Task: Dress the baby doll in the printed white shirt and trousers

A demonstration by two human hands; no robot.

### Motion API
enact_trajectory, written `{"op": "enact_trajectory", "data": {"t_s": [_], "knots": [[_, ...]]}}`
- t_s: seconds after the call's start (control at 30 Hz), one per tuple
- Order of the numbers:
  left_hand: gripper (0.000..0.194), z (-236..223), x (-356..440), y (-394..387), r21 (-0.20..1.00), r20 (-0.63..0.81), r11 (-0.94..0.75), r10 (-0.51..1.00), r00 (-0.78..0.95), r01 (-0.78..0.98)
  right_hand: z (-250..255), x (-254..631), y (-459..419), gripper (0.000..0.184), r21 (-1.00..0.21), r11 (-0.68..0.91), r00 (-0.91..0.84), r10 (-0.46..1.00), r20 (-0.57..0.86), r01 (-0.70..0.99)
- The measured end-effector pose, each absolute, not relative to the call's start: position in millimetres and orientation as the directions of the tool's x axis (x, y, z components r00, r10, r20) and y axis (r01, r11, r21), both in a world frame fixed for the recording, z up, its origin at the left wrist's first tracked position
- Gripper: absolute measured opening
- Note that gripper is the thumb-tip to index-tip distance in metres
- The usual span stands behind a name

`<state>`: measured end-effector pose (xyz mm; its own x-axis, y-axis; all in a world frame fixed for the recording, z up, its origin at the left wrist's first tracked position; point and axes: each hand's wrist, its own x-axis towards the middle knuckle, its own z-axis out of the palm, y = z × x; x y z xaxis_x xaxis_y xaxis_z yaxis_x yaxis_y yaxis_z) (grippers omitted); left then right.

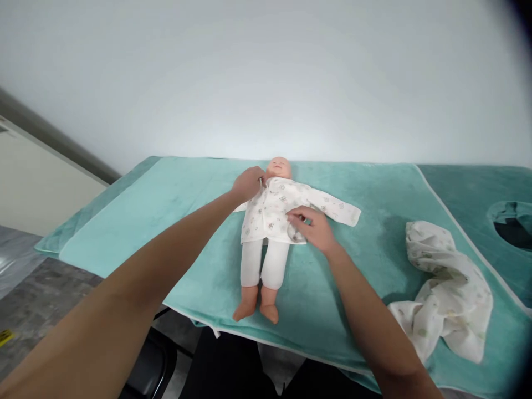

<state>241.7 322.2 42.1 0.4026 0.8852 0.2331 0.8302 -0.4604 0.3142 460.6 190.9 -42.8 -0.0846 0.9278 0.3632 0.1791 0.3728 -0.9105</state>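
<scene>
A baby doll (279, 168) lies on its back, head toward the wall and bare feet toward me. It wears a white patterned jacket (274, 208) and white pants (251, 269). At the doll's neck, on the left, my left hand (248, 184) is closed in a pinch at the jacket's collar edge. My right hand (313, 224) pinches the jacket's cloth low on the right side of the doll's belly. One jacket sleeve stretches out to the right; the other is mostly behind my left arm.
A teal cover (174, 194) drapes the table. To the right lies a crumpled white patterned cloth (453, 293). A round opening (515, 224) with dark inside is at the far right. A pale wall (266, 77) stands behind; a black chair (152, 363) is below left.
</scene>
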Motion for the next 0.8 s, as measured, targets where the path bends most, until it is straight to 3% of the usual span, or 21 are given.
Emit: {"op": "enact_trajectory", "data": {"t_s": [0.1,0.2,0.27,0.43,0.57,0.7,0.8], "knots": [[0.029,41,220,305,0.32,0.221,-0.356,0.929,0.296,0.878,-63,474,207,0.03,-0.89,0.21,0.098,0.958,0.27,0.405],[0.038,32,192,286,0.233,0.135,-0.205,0.975,0.177,0.951,-71,485,214,0.033,-0.708,0.026,0.201,0.951,0.236,0.706],[0.045,23,171,275,0.143,0.075,-0.125,0.991,0.115,0.982,-73,489,215,0.031,-0.599,-0.03,0.246,0.927,0.282,0.8],[0.057,-11,120,265,0.099,0.001,-0.049,0.999,0.049,0.994,-78,497,218,0.028,-0.577,0.021,0.236,0.9,0.367,0.817],[0.048,-41,91,268,0.065,0.156,-0.12,0.982,0.109,0.991,-88,504,224,0.028,-0.622,0.044,0.219,0.914,0.34,0.782],[0.039,-65,80,277,0.06,0.281,-0.001,0.96,-0.016,0.998,-91,504,223,0.036,-0.642,0.108,0.145,0.933,0.329,0.759],[0.037,-76,77,288,0.123,0.306,0.083,0.945,-0.117,0.989,-92,501,223,0.048,-0.624,0.231,-0.016,0.944,0.331,0.746]]}}
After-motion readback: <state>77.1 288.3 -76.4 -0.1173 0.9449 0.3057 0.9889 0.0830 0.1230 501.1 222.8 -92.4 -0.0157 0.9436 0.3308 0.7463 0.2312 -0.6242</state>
